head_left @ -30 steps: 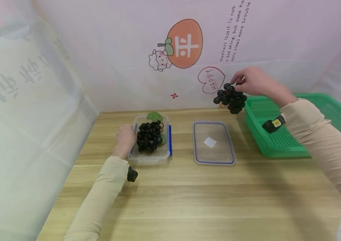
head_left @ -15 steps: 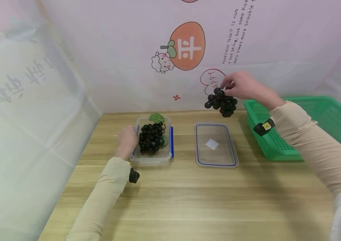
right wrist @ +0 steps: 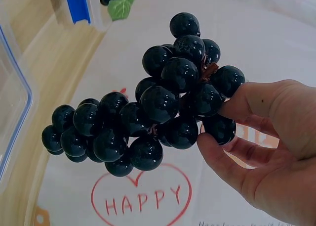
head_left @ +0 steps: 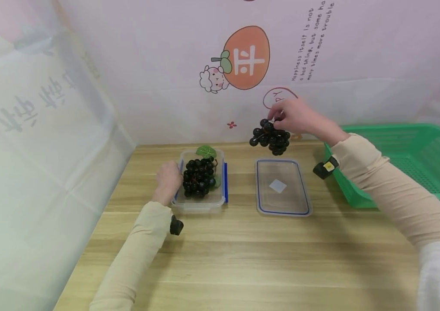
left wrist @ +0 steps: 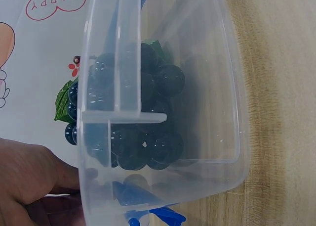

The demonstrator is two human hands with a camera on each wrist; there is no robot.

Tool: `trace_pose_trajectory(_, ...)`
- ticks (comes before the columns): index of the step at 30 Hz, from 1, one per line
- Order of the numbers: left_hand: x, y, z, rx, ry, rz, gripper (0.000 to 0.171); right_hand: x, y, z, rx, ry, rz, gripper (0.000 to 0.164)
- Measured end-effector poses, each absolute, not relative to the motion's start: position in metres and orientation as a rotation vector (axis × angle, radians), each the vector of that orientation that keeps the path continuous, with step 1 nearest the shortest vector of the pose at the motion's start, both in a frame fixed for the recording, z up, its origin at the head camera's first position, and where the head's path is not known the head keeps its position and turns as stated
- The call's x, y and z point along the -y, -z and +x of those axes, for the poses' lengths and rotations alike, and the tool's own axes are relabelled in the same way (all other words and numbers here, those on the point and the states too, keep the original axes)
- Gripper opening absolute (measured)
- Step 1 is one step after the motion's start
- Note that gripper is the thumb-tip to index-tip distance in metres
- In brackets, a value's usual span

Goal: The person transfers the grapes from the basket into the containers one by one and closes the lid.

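My left hand (head_left: 168,179) grips the left side of a clear plastic food container (head_left: 198,206) with blue clips. Inside lies a bunch of black grapes (head_left: 198,176) with green leaves, one leaf (head_left: 206,151) poking over the far rim. Through the container's wall (left wrist: 212,132), the left wrist view shows these grapes, and the left fingers are partly hidden behind the rim. In the air above the lid's far edge, my right hand (head_left: 295,115) pinches a second bunch of black grapes (head_left: 270,134) near its stem. The right wrist view shows thumb and fingers around a few grapes (right wrist: 217,129).
A clear lid (head_left: 282,199) with a blue seal and a white label lies flat on the wooden table (head_left: 243,250), right of the container. At the right stands a green plastic basket (head_left: 399,128), partly behind my right forearm. A printed cloth wall (head_left: 157,95) rises behind the table.
My right hand has carried its bunch of grapes left and slightly down, away from the green basket to above the lid's far edge. The left hand stays at the container; the head view has shifted slightly.
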State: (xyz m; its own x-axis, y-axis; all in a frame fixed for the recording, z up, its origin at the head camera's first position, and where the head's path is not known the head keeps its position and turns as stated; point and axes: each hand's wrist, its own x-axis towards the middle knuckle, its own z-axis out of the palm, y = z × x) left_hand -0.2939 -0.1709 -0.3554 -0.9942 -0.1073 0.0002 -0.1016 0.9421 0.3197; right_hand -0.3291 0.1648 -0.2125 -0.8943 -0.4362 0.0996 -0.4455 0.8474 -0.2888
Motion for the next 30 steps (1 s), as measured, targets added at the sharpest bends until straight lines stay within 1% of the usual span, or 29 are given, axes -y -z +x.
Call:
trace_pose_trajectory(11, 0.173, 0.354, -0.297, 3.068, 0.521, 0.148, 0.013, -0.128, 0.219, -0.328, 2.920, -0.550, 0.853, 0.021)
trace_pose_trajectory(19, 0.174, 0.356, -0.298, 3.058, 0.510, 0.147, 0.010, -0.094, 0.221, -0.325, 2.878, -0.596, 0.969, 0.022)
trace_pose_trajectory(30, 0.174, 0.356, -0.296, 3.047, 0.474, 0.118, 0.011, -0.050, 0.224, -0.321, 2.823, -0.563, 1.076, 0.021)
